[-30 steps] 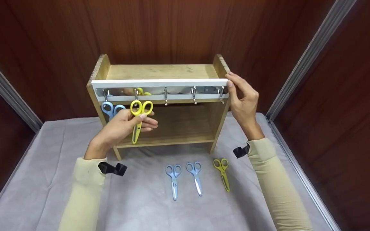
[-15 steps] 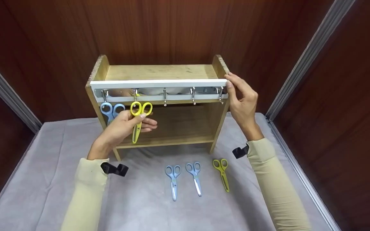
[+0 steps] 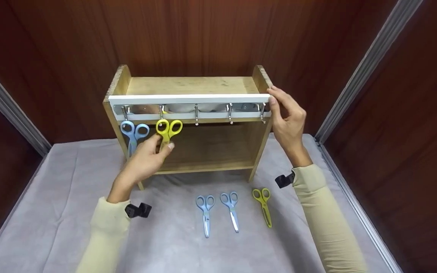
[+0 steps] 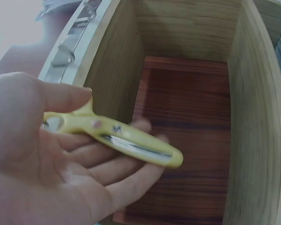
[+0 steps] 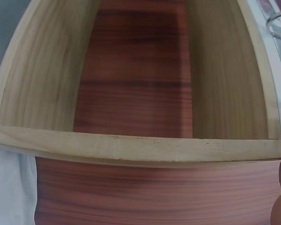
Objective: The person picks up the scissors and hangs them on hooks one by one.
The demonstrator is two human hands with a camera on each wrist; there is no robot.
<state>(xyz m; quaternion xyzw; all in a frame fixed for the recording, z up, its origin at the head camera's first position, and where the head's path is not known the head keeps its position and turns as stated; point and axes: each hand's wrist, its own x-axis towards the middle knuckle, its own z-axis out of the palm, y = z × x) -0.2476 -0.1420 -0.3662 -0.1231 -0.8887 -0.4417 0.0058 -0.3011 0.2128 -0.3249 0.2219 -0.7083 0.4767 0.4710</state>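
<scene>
**A:** Where are the yellow scissors [image 3: 168, 131] just now?

**B:** Hanging by one handle ring from the second hook from the left on the hook rail [image 3: 190, 112] of the wooden shelf [image 3: 188, 85], blades pointing down. The left hand [image 3: 146, 159] is on them just below the rings.

**A:** How is that hand set?

**B:** It reaches up from below and left of the shelf, palm turned toward the shelf opening. The left wrist view shows the scissors [image 4: 114, 138] lying across the fingers [image 4: 126, 164], which are nearly straight and close together under the blades, with the thumb laid over the handle end. So the hand cradles and lightly pinches them rather than closing in a fist.

**A:** And the other hand?

**B:** The right hand [image 3: 288, 121] is at the shelf's right end, wrist below and fingers curled onto the rail's end and the side panel's upper corner, thumb toward the front. It grips the shelf there. In the right wrist view only a fingertip shows at the frame's lower right edge.

**A:** What else is near the shelf?

**B:** Blue scissors [image 3: 133, 132] hang on the first hook, just left of the yellow pair. On the grey-covered counter [image 3: 51, 212] in front of the shelf lie three more, side by side, handles toward the shelf: two blue pairs [image 3: 205, 212] [image 3: 230, 208] and a yellow pair [image 3: 263, 204] toward the right. Both forearms wear pale yellow sleeves [image 3: 324, 223].
</scene>
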